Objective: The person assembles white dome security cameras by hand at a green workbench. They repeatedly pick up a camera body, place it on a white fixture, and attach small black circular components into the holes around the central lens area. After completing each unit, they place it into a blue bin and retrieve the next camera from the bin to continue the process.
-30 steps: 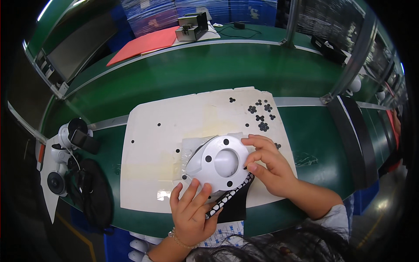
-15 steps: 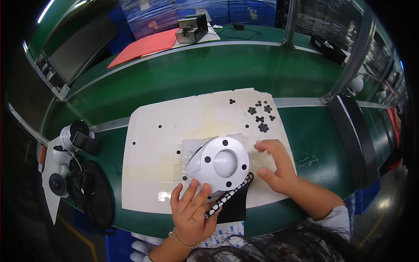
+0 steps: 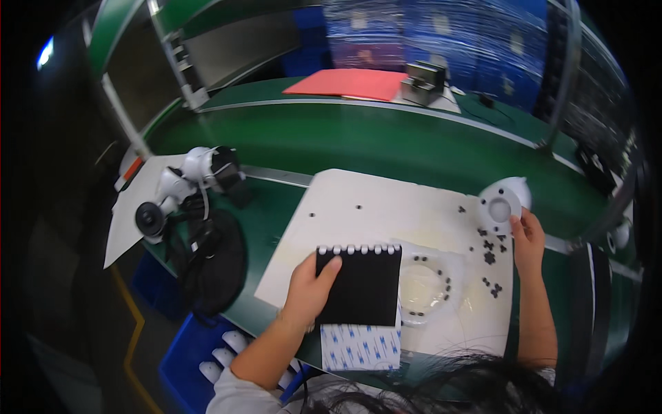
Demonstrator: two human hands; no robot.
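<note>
Between the thumb and fingers of my left hand (image 3: pixel 310 286) is a black adhesive sheet (image 3: pixel 362 286) with half-round cut-outs along its top edge. A white backing sheet (image 3: pixel 360 347) with blue print shows below it. My right hand (image 3: pixel 528 238) is closed on the rim of a white round housing (image 3: pixel 514 190) with a central hole and small black dots, at the far right of a white board (image 3: pixel 331 193). On the board lies a translucent ring-shaped pad (image 3: pixel 449 263), with black dots around its opening. Loose clusters of black dots (image 3: pixel 489 258) lie near my right hand.
White camera-like units (image 3: pixel 200 165) and a black pouch (image 3: pixel 217 259) with cables are at the left. A blue bin (image 3: pixel 183 359) with white parts stands below the table edge. The raised shelf carries a red sheet (image 3: pixel 348 83) and a metal device (image 3: pixel 423 83). A black strip (image 3: pixel 586 310) lies right.
The view has swung left. My right hand has taken the white housing off its pad to the far right. My left hand has moved from the housing and now holds up the black sheet.
</note>
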